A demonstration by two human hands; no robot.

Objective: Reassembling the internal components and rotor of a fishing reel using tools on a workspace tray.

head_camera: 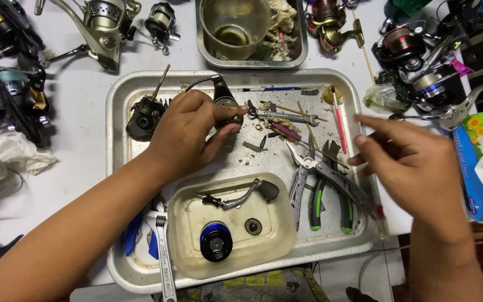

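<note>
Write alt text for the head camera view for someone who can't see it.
Over a metal tray of tools, the left hand pinches a dark fishing reel body while the right hand hovers open, blurred, holding nothing. Multi-tool pliers and a plastic tub of reel parts lie in the tray; several fishing reels lie around it.

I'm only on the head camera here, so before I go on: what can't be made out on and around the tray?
- Reel part in the left hand: fingers cover its lower half.
- Right hand: motion-blurred; not clear if it holds anything.
- Adjustable wrench: handle cut off by the bottom edge.
- Small parts on the metal tray: too small to identify.
</note>
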